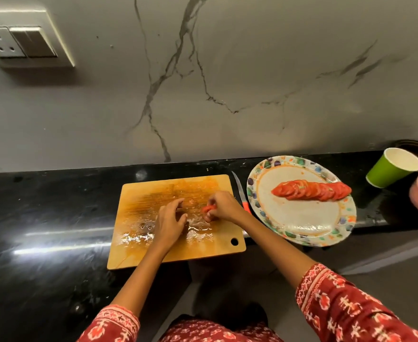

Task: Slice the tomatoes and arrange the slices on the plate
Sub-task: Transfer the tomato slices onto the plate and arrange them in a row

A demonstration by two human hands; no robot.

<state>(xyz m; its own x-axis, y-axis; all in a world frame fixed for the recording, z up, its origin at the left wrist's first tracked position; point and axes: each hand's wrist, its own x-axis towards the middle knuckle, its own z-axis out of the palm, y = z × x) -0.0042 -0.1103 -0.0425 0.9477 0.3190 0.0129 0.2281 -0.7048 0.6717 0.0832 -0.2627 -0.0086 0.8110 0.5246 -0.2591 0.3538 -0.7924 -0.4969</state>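
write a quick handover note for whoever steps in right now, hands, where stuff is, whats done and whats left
Right hand: pinching a piece of tomato over the cutting board.
Left hand: fingers loosely spread on the wet board, holding nothing.
Knife: lying on the counter between board and plate, nobody holding it.
Plate: to the right of the board, with a row of overlapping tomato slices across its far half.
Done: slicing looks finished; no whole tomato is in view.
Left: carry the held piece to the plate and add it to the row.
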